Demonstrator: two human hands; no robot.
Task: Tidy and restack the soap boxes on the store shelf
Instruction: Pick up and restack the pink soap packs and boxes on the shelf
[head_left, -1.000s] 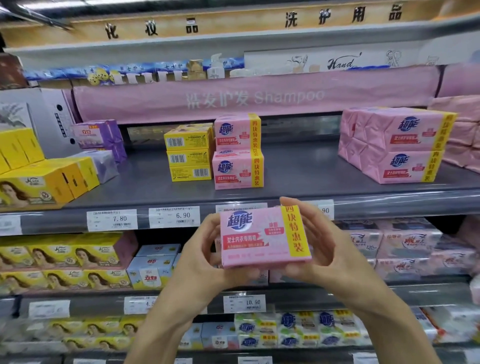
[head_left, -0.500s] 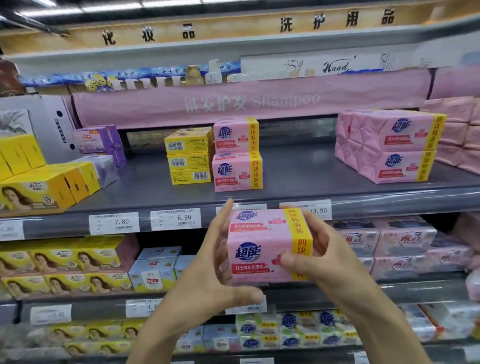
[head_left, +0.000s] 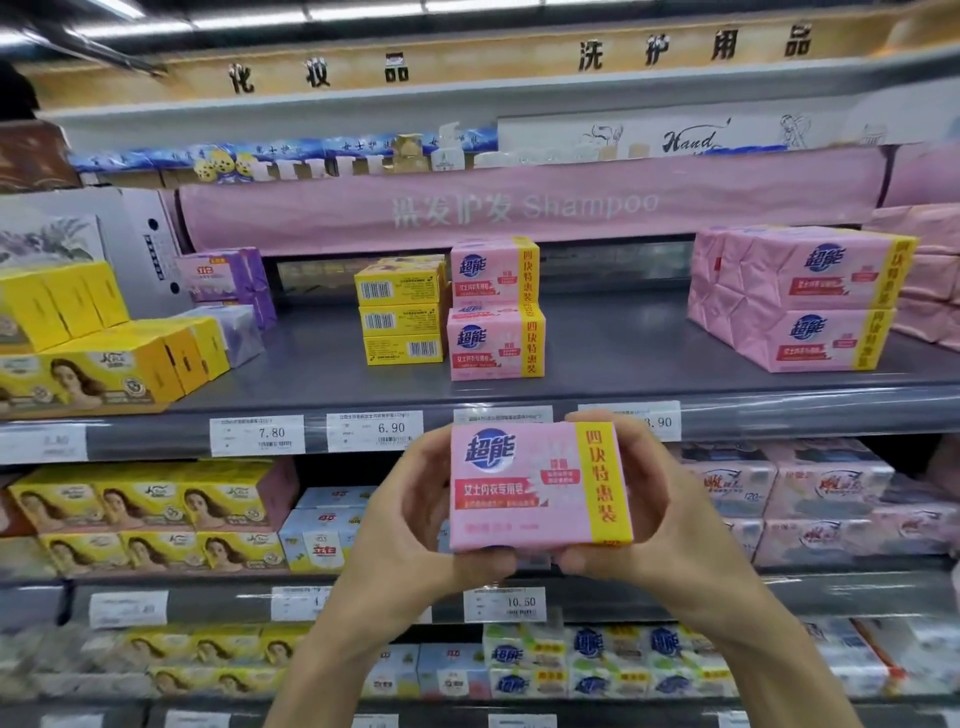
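Far left of the pink stack (head_left: 496, 309), sitting at loose angles on the shelf (head_left: 597, 358): yellow portrait boxes (head_left: 88, 374), with purple boxes (head_left: 228, 280) behind them. Touching the pink stack's left side: a yellow stack (head_left: 400, 312), three high, barcodes forward.

Below and in front of the pink stack, off the shelf and level with the price tags (head_left: 369, 430): left hand (head_left: 410, 514) curled round the left end of the held soap box (head_left: 535, 486), thumb under the bottom edge, fingers (head_left: 434, 457) wrapped behind. Same print as the pink stack's two boxes, label upright and facing out. On the yellow-banded right end: right hand (head_left: 670, 519) clasping the same way, fingers (head_left: 592, 420) over the top corner.

Well right of the pink stack: large pink packs (head_left: 800, 301), two high, squared up.

Looks like a paper-wrapped multi-bar pack: probably stiff and fairly dense, with a smooth wrapper likely a little slippery and easy to crease at the corners. Best taken by the short ends with both hands, as here, or flat under the base. Probably belongs on top of the pink stack, edges lined up.
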